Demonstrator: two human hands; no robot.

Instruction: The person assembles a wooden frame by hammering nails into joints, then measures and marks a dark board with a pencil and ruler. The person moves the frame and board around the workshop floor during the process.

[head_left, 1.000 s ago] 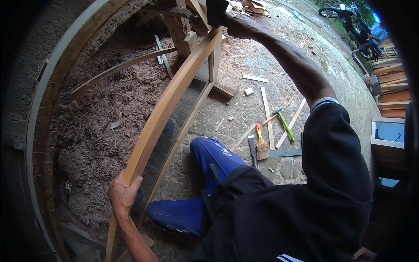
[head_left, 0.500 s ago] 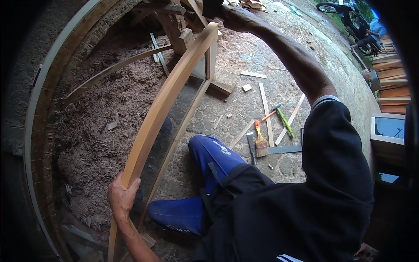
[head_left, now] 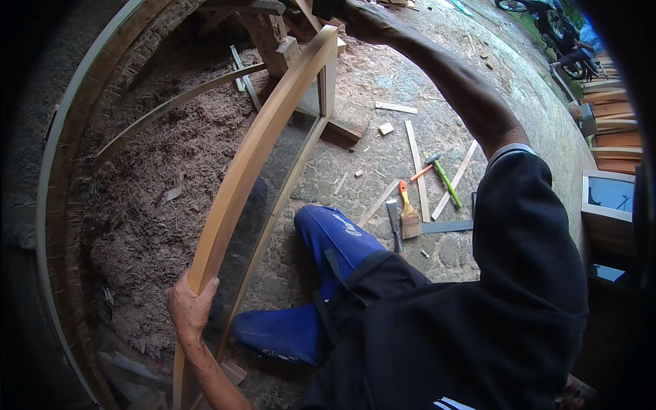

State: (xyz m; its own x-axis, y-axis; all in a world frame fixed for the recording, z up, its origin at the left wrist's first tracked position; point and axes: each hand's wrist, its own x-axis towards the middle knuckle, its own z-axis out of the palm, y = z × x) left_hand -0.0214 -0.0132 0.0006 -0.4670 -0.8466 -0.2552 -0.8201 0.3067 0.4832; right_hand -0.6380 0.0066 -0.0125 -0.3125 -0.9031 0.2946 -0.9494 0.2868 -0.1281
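Observation:
A long curved wooden frame (head_left: 254, 147) stands slanted in front of me, with what looks like a glass pane (head_left: 273, 179) set between its bars. My left hand (head_left: 191, 305) is wrapped round the frame's lower part, thumb on the near face. My right hand (head_left: 365, 22) is at the top edge of the picture, stretched out just beyond the frame's upper corner. Its fingers are closed round a dark, block-like thing (head_left: 328, 8), mostly cut off by the picture's edge, so I cannot make out its kind.
Wood shavings (head_left: 171, 198) heap up left of the frame. A hammer (head_left: 444, 179), a paintbrush (head_left: 409, 215), a chisel (head_left: 394, 222) and thin wood strips (head_left: 417, 167) lie on the ground to the right. A person (head_left: 586, 48) sits by a motorbike (head_left: 564, 31) at the far right.
My right hand has shifted slightly up and left, and the frame's top sits a little higher in the picture. The left hand keeps its grip.

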